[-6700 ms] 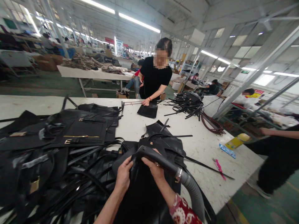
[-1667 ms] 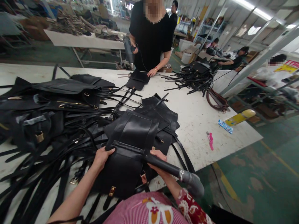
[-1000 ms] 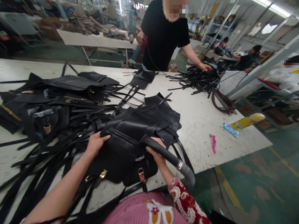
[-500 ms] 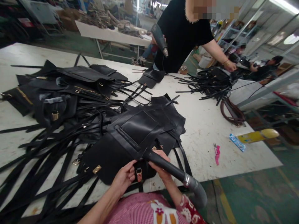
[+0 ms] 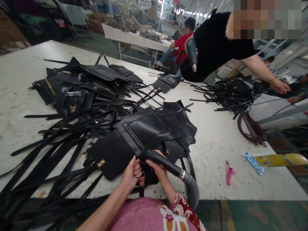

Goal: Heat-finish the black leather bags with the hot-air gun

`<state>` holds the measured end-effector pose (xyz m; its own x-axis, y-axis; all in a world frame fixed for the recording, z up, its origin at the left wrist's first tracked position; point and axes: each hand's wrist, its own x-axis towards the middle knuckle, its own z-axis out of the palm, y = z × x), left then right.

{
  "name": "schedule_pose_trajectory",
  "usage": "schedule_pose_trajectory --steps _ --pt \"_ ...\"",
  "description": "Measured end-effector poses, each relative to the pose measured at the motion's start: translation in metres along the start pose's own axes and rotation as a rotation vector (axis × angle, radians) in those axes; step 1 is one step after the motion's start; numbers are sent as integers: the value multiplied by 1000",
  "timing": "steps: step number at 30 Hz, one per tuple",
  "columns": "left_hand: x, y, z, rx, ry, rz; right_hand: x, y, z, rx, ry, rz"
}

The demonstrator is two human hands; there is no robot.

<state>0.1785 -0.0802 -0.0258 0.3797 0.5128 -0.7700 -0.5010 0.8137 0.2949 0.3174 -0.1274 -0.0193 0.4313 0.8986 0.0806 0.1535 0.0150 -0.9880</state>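
Observation:
A black leather bag piece (image 5: 115,157) with a gold clasp lies at the table's near edge. My left hand (image 5: 132,172) has its fingers pinched at the edge of this leather, beside the nozzle tip. In my right hand (image 5: 157,165) is a black nozzle (image 5: 166,163), joined by a metal clamp to a grey hose (image 5: 192,189). The nozzle tip rests over the leather near my left fingertips. My right fingers are partly hidden under the nozzle. Further bag panels (image 5: 185,125) lie beneath and behind the piece.
Black bags (image 5: 101,75) and many straps fill the left. At right are pink snips (image 5: 229,173), a blue packet (image 5: 254,163), a yellow can (image 5: 279,159) and brown straps (image 5: 251,128). Across the white table (image 5: 207,134), a person in black (image 5: 214,48) holds a heat gun (image 5: 192,54).
The view has turned, shifting the far table contents rightward. The nozzle tip and both hands sit slightly further left and up along the leather. The person in black leans further right.

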Motion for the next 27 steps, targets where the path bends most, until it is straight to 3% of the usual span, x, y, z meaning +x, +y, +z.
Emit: schedule_pose_trajectory --steps 6,16,21,27 --pt "7 -5 3 -69 95 80 -3 -8 -18 -33 -44 -24" --pt "-4 -7 2 -157 45 141 5 -37 3 -72 -205 -95" --pt "-6 -4 -3 -162 -1 90 9 -39 8 -68 -163 -95" --pt "-7 -3 -5 -144 8 109 -1 -36 4 -37 -201 -60"
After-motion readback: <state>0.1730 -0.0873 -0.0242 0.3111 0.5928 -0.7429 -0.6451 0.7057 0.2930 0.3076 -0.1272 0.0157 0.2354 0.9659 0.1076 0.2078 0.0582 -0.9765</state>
